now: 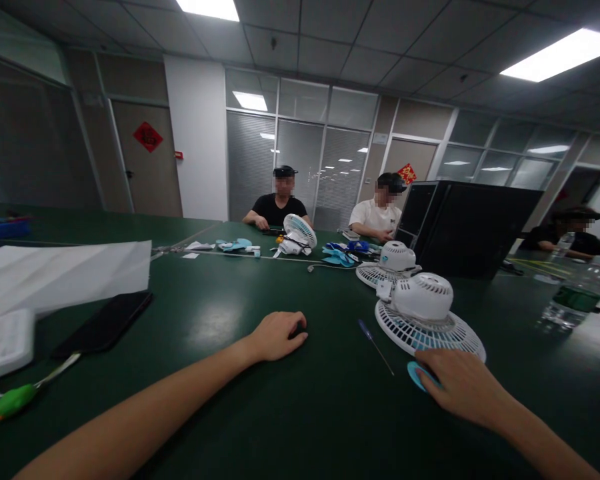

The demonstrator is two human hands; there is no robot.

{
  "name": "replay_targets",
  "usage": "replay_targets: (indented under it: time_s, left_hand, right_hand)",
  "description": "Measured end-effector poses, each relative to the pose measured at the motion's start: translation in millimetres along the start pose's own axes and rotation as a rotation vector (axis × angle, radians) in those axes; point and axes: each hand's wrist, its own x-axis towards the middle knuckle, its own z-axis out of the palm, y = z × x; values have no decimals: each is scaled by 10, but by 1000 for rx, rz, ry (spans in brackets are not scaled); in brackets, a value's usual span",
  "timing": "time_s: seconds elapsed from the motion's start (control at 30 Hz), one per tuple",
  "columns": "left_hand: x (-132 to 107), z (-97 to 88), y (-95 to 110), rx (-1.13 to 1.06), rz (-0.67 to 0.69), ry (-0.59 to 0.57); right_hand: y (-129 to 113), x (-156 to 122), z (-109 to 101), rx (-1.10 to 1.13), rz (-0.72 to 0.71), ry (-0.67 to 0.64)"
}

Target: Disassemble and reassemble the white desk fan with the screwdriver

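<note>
- White fan [420,308], grille [463,337] down
- Blue disc [413,375] under our right hand [463,383]; clamped, we can't tell
- Our left hand [277,335] curled, grip unclear
- Blue bin [5,232]: coloured bits
- Clear bottle [577,297], green-labelled

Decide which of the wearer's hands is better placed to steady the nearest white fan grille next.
Probably the right hand: it is at the near rim of the nearest white fan grille, though also at a light-blue disc. The left hand is farther off, across the screwdriver.
</note>
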Motion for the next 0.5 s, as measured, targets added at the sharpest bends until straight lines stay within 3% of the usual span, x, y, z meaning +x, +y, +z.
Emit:
replay_targets:
  time_s: [0.13, 0.33, 0.4, 0.5]
  left_hand:
    - [-6, -6, -3, -5, 2, -1]
    - [-6, -12, 0, 4, 3, -4]
    - [-6, -12, 4, 7, 3, -5]
    - [-7, -10, 4, 5, 11, -5]
  right_hand:
    - [70, 81, -135, 7, 19, 97]
    - [396, 611, -501, -157, 119, 513]
    - [580, 838, -586, -154, 163, 424]
    - [812, 1096, -616, -22, 203, 114]
